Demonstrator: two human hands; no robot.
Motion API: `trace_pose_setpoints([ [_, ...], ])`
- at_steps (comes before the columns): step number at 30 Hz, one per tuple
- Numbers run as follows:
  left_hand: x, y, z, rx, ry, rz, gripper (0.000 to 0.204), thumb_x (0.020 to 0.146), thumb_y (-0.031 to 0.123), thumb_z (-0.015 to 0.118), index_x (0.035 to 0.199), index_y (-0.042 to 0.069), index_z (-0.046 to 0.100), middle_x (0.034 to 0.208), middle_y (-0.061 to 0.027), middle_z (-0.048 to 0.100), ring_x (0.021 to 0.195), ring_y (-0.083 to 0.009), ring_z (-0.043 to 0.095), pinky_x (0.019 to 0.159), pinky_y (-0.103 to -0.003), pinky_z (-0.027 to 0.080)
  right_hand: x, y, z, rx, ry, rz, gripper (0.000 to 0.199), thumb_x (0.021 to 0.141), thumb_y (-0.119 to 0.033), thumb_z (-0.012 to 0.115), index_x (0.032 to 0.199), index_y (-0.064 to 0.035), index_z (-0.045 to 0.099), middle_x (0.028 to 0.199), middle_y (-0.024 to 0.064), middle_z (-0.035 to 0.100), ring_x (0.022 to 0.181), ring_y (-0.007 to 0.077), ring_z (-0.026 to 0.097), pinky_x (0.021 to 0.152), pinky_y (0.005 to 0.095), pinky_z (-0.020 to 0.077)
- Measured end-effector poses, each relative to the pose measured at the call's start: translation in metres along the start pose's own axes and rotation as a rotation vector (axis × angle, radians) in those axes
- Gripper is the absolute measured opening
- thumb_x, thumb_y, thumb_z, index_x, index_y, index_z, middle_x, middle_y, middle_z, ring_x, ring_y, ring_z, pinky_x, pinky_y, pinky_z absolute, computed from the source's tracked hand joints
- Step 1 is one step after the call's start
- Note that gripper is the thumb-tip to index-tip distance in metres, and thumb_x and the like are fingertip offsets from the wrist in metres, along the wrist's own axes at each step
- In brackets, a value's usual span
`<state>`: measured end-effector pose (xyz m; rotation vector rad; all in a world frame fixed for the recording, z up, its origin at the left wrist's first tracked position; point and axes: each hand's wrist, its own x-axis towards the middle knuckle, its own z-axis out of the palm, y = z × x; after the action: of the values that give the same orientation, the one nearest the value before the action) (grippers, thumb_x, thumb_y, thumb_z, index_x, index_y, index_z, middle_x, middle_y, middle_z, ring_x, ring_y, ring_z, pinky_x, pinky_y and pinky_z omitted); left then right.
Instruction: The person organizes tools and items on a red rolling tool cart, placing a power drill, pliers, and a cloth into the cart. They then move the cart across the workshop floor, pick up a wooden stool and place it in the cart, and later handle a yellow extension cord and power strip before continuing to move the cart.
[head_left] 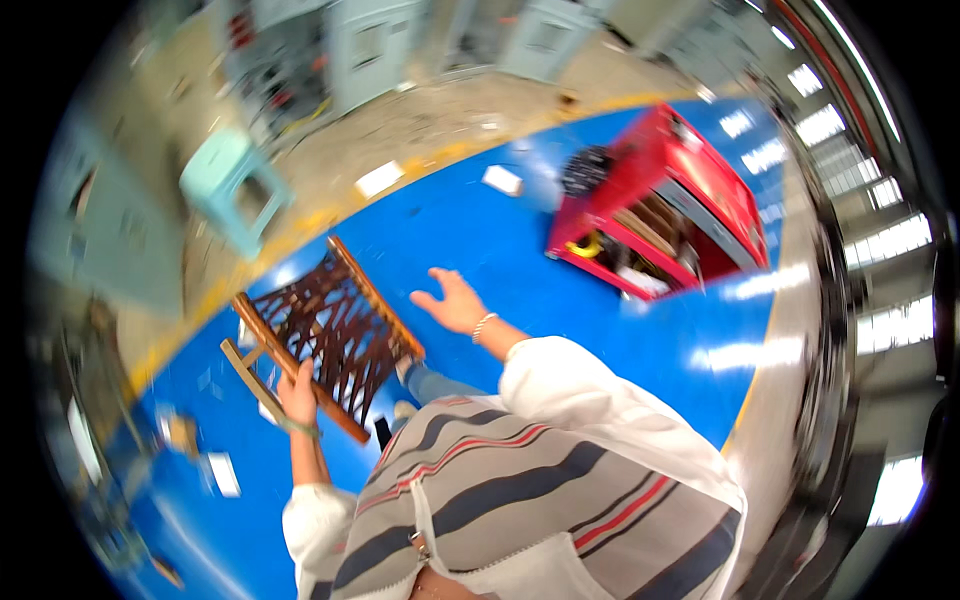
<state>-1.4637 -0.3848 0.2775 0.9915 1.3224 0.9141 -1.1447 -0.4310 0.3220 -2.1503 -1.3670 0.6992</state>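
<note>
My left hand [297, 396] is wrapped round the near wooden rail of a folding stool [325, 325]. Dark brown straps criss-cross between the stool's two rails, and part of a paler wooden leg sticks out at its left. The stool is tilted in front of my left leg. My right hand [460, 304] is in the air to the right of the stool, its fingers spread, with nothing in it. A beaded bracelet circles that wrist.
A red tool cart [712, 178] with loaded shelves stands on the blue floor [480, 235] at the right. A pale green plastic stool [222, 170] stands far left by the yellow line. Grey cabinets [375, 50] line the back. White sheets [501, 180] lie about.
</note>
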Motion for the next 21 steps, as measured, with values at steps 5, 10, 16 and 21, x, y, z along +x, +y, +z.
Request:
trace_pose_setpoints([
  [5,-0.045,0.084,0.072,0.241,-0.537,0.129,0.017,0.083,0.018,0.067,0.082,0.004,0.058,0.067,-0.0001,0.057,0.058,-0.0071,0.051,0.051,-0.024,0.040,-0.085,0.053,-0.037,0.518,0.032,0.315,0.075,0.085,-0.056,0.053,0.130,0.0030,0.041,0.120,0.0180,0.053,0.115,0.0275,0.049,0.097,0.0366,0.0378],
  [10,-0.115,0.115,0.209,0.377,-0.863,0.369,0.022,0.083,0.021,0.067,0.081,0.002,0.058,0.066,-0.0009,0.056,0.059,-0.0069,0.048,0.053,-0.025,0.040,-0.173,0.112,-0.090,1.081,0.298,0.092,0.046,0.089,-0.030,0.061,0.120,0.0005,0.045,0.107,0.0085,0.057,0.103,0.0132,0.052,0.088,0.0273,0.0425],
  [16,-0.199,0.096,0.374,0.264,-1.003,0.377,0.029,0.089,0.025,0.060,0.100,-0.002,0.061,0.083,-0.0038,0.062,0.073,-0.0094,0.054,0.063,-0.028,0.045,-0.238,0.116,-0.189,0.620,0.460,-0.095,0.071,0.082,-0.030,0.066,0.136,-0.0022,0.031,0.123,0.0194,0.049,0.114,0.0299,0.049,0.097,0.0364,0.0394],
  [21,-0.268,0.052,0.484,0.123,-0.975,0.185,0.035,0.090,0.031,0.059,0.103,-0.001,0.061,0.089,-0.0061,0.064,0.076,-0.0101,0.057,0.064,-0.027,0.045,-0.287,0.199,-0.230,0.423,0.454,0.203,0.099,0.068,-0.039,0.074,0.141,-0.0040,0.018,0.126,0.0262,0.043,0.114,0.0409,0.047,0.097,0.0417,0.0395],
])
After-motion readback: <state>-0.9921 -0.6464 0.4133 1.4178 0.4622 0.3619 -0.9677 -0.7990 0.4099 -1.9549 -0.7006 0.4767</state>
